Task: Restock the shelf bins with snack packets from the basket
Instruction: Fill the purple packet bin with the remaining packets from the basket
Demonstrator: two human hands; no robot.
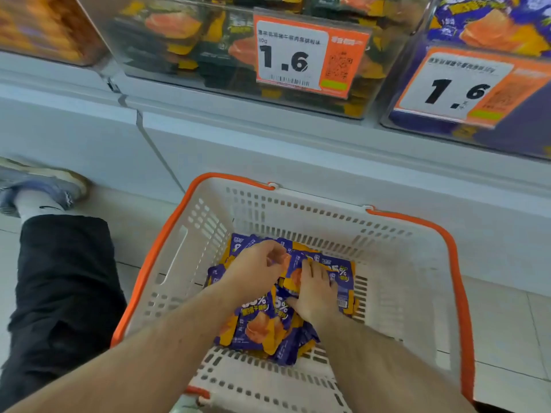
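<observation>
Both hands work the heap of purple-and-orange foil snack packets (262,320) on the floor of the white plastic basket with orange rim (417,263). The left hand (256,271) curls its fingers, pinching a packet edge; the right hand (316,290) presses flat, fingers together. The matching purple shelf bin (477,126) lies up and to the right, nearer the right hand.

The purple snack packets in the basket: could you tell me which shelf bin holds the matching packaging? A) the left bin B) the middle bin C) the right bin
C: the right bin holds purple-and-orange packets like the purple snack packets in the basket; the middle bin holds dark ones.
</observation>
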